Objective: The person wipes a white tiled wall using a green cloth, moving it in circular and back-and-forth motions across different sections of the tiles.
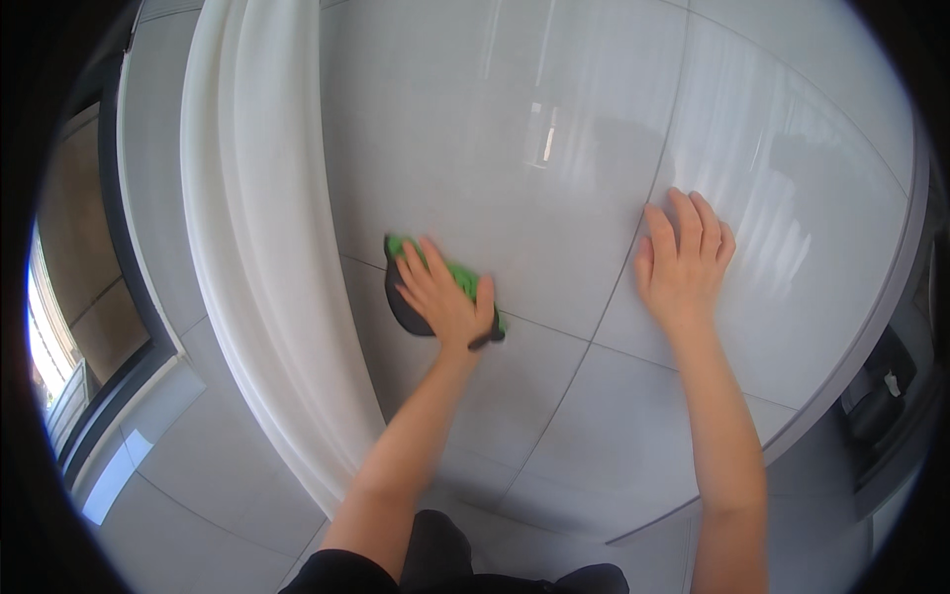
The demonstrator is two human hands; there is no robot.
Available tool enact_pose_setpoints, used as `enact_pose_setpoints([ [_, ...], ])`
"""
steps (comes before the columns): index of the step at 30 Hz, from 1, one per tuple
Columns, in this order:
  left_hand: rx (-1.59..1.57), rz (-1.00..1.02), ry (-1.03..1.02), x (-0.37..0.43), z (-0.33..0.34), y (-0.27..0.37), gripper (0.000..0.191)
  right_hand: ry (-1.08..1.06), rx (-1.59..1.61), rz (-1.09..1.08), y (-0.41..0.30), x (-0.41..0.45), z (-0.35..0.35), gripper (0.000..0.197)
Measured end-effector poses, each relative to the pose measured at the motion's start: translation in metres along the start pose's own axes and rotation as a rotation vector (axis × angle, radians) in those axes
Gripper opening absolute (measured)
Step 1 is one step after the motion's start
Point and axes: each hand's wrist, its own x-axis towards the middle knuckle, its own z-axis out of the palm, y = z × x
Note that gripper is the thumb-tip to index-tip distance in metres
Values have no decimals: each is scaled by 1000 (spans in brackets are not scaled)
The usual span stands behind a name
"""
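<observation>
My left hand (445,301) lies spread on a green and dark cloth (412,304), pressing it against the glossy light-grey tiled wall (549,245). The cloth's dark part shows left of the fingers and its green part above them; the palm hides the rest. A small dark strip shows by the left wrist. To the right, my right hand (686,260) touches the tiles beside a vertical joint, fingers apart and slightly bent, holding nothing.
A long white curtain (274,223) hangs left of the cloth. Farther left is a dark-framed window or door (133,245). The tiled wall ends at an edge trim (839,386) on the right, with dark objects (879,393) beyond it. Floor tiles (215,460) show at the lower left.
</observation>
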Motion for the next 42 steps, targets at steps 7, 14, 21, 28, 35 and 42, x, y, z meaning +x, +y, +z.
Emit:
enact_pose_setpoints([
  [7, 8, 237, -124, 33, 1, 24, 102, -36, -32, -10, 6, -7, -1, 42],
  [14, -3, 470, 100, 218, 12, 98, 99, -282, -32, -12, -9, 14, -6, 61],
  [21, 99, 336, 87, 293, 2, 116, 90, -257, 116, -17, -63, 54, 30, 73],
  [28, 78, 177, 163, 302, -4, 5, 97, -259, 123, 30, -69, 61, 33, 81],
  [35, 47, 63, 75, 157, -9, -107, 90, -195, 73, 24, -67, 64, 32, 79],
  [42, 37, 502, 57, 222, -10, -67, 90, -189, 75, 18, -63, 63, 36, 79],
])
